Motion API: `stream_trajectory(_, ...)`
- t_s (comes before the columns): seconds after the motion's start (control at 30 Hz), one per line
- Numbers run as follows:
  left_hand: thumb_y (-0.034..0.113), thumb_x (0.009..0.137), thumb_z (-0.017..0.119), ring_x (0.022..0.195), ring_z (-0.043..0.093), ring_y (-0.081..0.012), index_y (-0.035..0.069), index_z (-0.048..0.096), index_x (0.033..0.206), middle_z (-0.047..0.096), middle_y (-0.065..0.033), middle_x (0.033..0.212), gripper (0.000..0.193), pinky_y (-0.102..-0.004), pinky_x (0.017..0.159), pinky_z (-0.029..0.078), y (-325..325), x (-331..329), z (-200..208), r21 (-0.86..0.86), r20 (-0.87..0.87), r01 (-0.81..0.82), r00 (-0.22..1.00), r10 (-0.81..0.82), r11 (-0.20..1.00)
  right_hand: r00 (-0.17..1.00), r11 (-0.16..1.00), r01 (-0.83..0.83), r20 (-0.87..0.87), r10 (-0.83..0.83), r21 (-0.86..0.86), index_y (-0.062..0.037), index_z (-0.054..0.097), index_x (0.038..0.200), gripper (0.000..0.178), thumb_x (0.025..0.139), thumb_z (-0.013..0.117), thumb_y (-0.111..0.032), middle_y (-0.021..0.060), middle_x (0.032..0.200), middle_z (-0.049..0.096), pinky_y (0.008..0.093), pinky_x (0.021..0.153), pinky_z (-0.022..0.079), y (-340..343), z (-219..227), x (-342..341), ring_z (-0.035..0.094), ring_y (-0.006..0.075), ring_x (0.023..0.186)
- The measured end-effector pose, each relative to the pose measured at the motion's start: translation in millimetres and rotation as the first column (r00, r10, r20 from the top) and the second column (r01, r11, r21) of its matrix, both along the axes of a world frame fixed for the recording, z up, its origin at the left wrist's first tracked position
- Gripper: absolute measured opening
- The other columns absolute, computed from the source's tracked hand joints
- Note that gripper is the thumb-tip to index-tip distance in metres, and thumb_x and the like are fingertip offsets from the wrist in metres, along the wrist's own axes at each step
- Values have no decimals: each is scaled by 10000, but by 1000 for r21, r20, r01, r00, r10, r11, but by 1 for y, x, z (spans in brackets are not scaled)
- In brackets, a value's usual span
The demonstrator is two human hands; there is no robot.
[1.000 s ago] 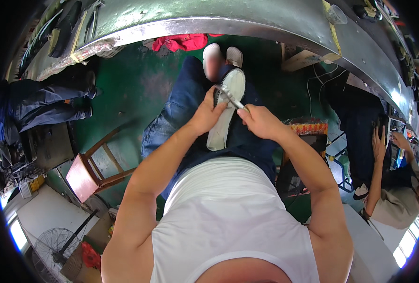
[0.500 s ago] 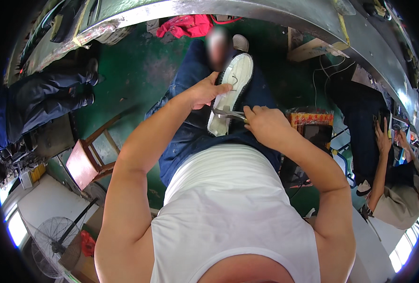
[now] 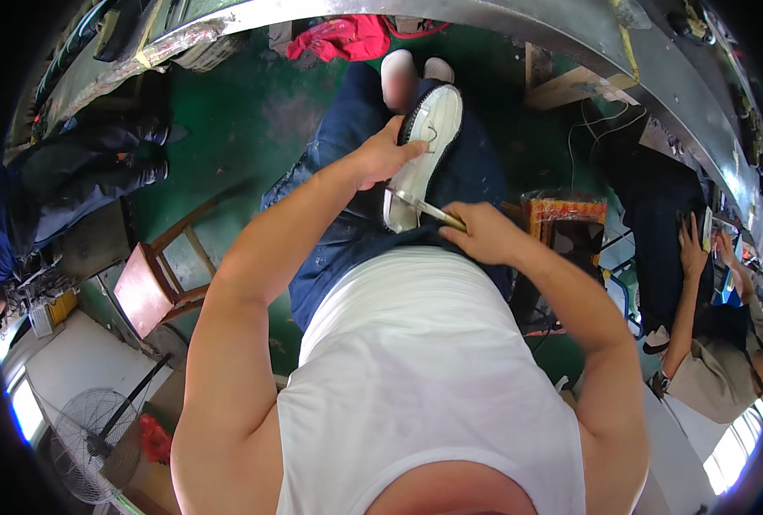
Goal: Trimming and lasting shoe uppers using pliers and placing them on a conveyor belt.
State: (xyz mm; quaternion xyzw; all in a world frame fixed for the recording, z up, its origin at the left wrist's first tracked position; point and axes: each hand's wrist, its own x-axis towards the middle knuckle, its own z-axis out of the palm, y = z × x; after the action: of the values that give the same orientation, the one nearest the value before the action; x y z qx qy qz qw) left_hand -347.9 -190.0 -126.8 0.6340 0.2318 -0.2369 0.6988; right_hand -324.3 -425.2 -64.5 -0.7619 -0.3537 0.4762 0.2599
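Note:
A shoe [image 3: 439, 116] lies sole side up over my lap, its whitish bottom bordered by a dark, stitched-looking edge. A short cord or wire loop shows on that bottom. My left hand [image 3: 383, 158] is closed round the shoe's left side, thumb pressed on the bottom face. In my closed right hand [image 3: 483, 233] is a pair of metal pliers [image 3: 426, 208]. Their head reaches across the narrower near end of the shoe, at its left edge. Whether the jaws pinch the edge is too small to tell.
A metal-edged bench [image 3: 330, 15] curves across the far side. At left stand a wooden chair [image 3: 145, 287] and a wire fan [image 3: 90, 446]. A red-and-yellow package [image 3: 566, 209] is at right. A co-worker's hand [image 3: 692, 251] shows far right; another person's legs [image 3: 90, 172] far left.
The pliers have turned, their handles swinging lower and nearer my body with my right hand. The shoe has shifted slightly away from me, still in my left hand.

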Motion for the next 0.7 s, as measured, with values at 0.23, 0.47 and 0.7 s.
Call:
stream_trajectory(0.23, 169, 960, 619, 1258, 480, -192, 213, 78, 1583, 445, -75, 1458, 827, -325, 1006, 420, -11, -33, 18, -88, 39, 56, 998, -53, 995, 871, 940, 271, -363, -331, -209, 16, 645, 997, 322, 885, 676, -285, 167, 808, 648, 359, 690, 467, -35, -1, -22, 609, 249, 740)
stream_trajectory(0.47, 156, 967, 616, 1330, 428, -183, 291, -44, 1586, 348, -50, 1545, 915, -348, 1079, 378, -16, -62, 4, -427, 1, -22, 1000, 25, 904, 911, 981, -64, 391, 133, -184, 64, 595, 1001, 216, 883, 605, -117, 214, 924, 646, 407, 743, 545, -27, 26, -47, 680, 334, 856)
stream_trajectory(0.7, 164, 976, 589, 1353, 413, -226, 227, -76, 1583, 376, -82, 1526, 902, -383, 1114, 335, -14, -65, -2, -388, -6, -60, 998, 63, 920, 719, 925, -313, 583, 378, -214, 54, 605, 930, 204, 782, 613, -87, 207, 942, 657, 388, 740, 552, -3, 38, -48, 679, 323, 894)
